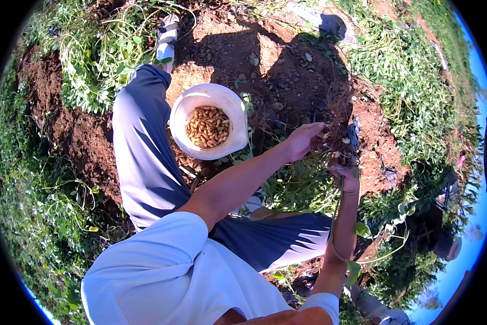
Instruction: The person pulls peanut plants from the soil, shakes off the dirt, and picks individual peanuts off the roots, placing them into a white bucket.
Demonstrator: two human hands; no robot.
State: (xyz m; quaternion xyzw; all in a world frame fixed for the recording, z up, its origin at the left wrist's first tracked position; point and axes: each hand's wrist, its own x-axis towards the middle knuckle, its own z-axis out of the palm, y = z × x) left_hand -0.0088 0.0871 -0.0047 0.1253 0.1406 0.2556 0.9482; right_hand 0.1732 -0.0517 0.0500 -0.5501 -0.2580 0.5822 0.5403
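Note:
My right hand [345,172] is closed round the stems of an uprooted peanut plant, just below its root mass [341,140]. Soil, thin roots and a few pale pods hang there, with a scrap of dark plastic film [353,132] beside them. At the left side of the roots is my left hand [302,141], its fingertips among the pods; whether they pinch one is not clear. A white plastic bucket [178,134] stands between my legs, its bottom covered with peanut pods [207,126]. A leafy vine [383,258] trails across my right forearm.
Leafy plants [296,183] lie below my hands. Piles of green plants [405,81] border the reddish soil [247,53] on both sides. My left leg [146,142] stretches forward left of the bucket; my right leg [276,239] is bent. Another person [446,245] appears partly at the far right.

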